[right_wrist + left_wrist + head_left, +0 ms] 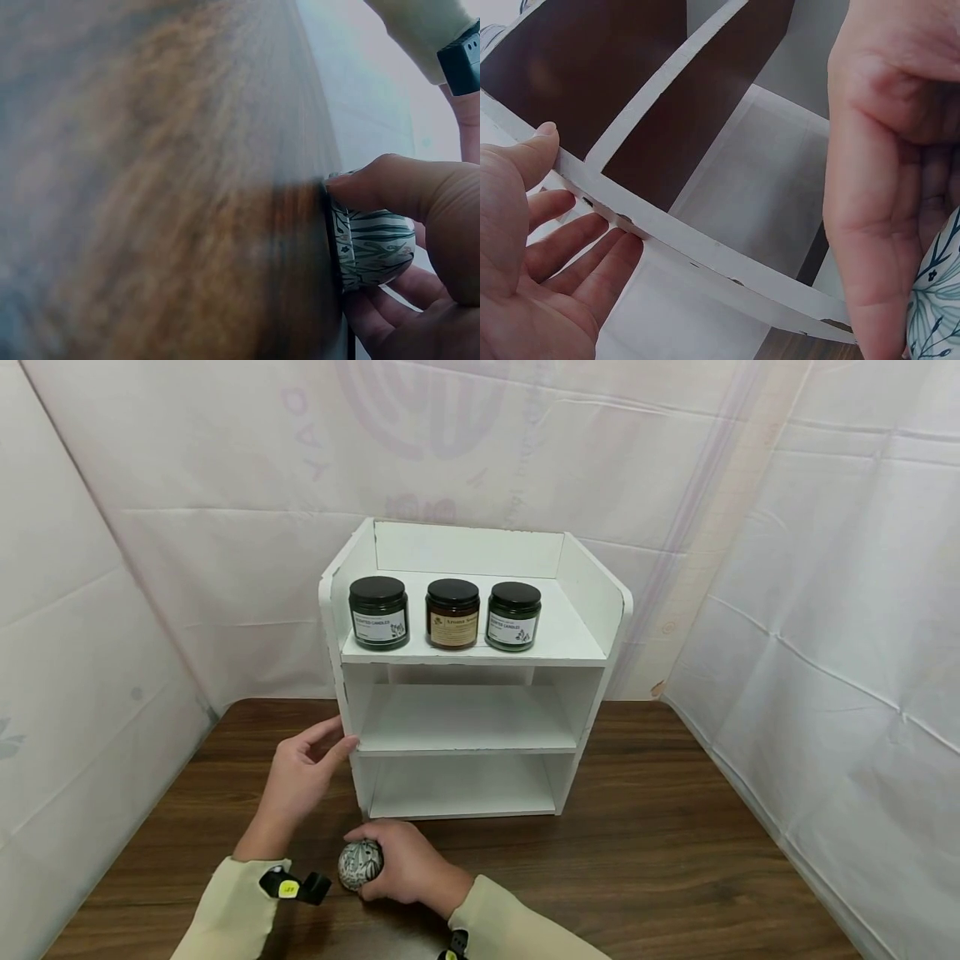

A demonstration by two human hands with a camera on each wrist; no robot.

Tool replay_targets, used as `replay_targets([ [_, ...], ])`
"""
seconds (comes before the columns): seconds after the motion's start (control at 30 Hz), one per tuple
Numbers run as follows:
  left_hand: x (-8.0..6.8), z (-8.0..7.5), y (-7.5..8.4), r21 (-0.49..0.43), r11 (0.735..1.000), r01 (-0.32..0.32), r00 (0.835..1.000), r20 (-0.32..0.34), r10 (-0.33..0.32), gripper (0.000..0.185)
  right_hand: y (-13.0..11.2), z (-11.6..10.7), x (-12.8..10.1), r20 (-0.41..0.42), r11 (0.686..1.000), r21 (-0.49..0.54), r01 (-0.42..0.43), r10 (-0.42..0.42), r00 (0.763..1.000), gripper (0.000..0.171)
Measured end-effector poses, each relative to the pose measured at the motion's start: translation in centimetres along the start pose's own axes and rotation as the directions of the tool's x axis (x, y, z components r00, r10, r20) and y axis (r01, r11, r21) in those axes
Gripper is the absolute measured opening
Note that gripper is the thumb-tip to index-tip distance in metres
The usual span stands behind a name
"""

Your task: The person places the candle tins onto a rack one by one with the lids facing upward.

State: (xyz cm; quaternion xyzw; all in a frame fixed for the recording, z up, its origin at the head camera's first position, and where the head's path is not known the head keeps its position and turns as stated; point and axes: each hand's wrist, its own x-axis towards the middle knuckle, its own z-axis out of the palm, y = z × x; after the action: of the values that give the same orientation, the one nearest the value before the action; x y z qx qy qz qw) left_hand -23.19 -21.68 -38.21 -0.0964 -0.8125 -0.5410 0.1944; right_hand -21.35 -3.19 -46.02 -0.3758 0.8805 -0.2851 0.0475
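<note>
Right hand (401, 868) gripping patterned jar (361, 864) firmly, flat-fingered left hand (300, 772) bracing white shelf (465, 743); jar risking clipping the shelf edge.

A small round ceramic jar (360, 864), white with a dark green leaf pattern, sits low on the brown wooden table, at about 7 o'clock from the shelf unit's base and just in front of its lower left corner. Fingers curl round its right side and cover much of it. The right wrist view shows a dark band around it.

The white three-tier wooden shelf unit (465, 739) stands upright, its left front edge touched at mid-height.
</note>
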Motion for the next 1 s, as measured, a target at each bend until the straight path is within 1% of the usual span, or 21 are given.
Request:
replay_targets([
  [0.27, 0.07, 0.0, -0.27, 0.016, 1.0, 0.007, 1.0, -0.002, -0.007, 0.05, -0.1, 0.01, 0.15, 0.0, 1.0, -0.004, -0.006, 0.006, 1.0, 0.065],
  [0.6, 0.04, -0.02, -0.09, 0.007, 1.0, 0.01, 1.0, -0.002, -0.01, 0.05, -0.02, -0.01, 0.26, -0.023, 1.0, -0.014, 0.003, -0.003, 1.0, 0.062],
  [0.77, 0.14, -0.05, -0.34, 0.02, 1.0, 0.003, 1.0, -0.003, -0.002, 0.05, -0.05, -0.04, 0.21, -0.036, 0.999, -0.028, 0.014, -0.015, 0.999, 0.061],
  [1.0, 0.2, -0.05, -0.56, 0.028, 1.0, 0.005, 1.0, 0.006, -0.006, 0.051, -0.13, -0.14, 0.11, -0.036, 1.0, -0.026, 0.003, -0.004, 0.999, 0.06],
])
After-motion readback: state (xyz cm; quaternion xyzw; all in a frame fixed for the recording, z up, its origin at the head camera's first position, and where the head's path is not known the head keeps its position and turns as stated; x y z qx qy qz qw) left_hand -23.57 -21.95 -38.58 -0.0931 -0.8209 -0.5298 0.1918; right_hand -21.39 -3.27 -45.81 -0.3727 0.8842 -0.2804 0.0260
